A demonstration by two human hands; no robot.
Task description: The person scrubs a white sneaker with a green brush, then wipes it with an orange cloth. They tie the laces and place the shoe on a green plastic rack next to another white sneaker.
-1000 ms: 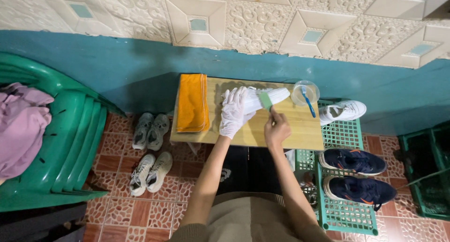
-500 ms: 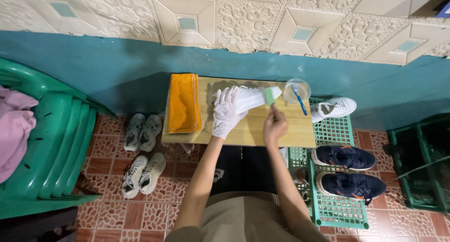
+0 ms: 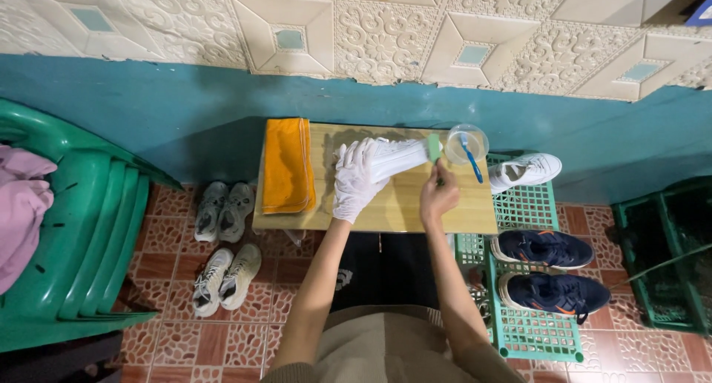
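Note:
On a small wooden table [image 3: 400,209] lies a white sneaker [image 3: 399,157] on its side. My left hand [image 3: 354,181], in a white glove, grips the sneaker's heel end. My right hand [image 3: 439,196] is bare and holds a green brush [image 3: 434,150] against the sneaker's toe. A clear plastic cup [image 3: 467,142] with a blue toothbrush [image 3: 471,159] in it stands just right of the brush. A folded orange cloth [image 3: 287,165] lies on the table's left side.
A second white sneaker [image 3: 524,171] and a pair of dark blue sneakers [image 3: 552,272] sit on a green plastic rack [image 3: 530,324] to the right. Two pairs of pale shoes [image 3: 222,242] lie on the tiled floor at left, beside green plastic chairs [image 3: 81,235]. A dark green crate [image 3: 667,249] stands far right.
The view shifted slightly. My right hand with the green brush moved a little along the sneaker's toe; my gloved left hand kept hold of the sneaker.

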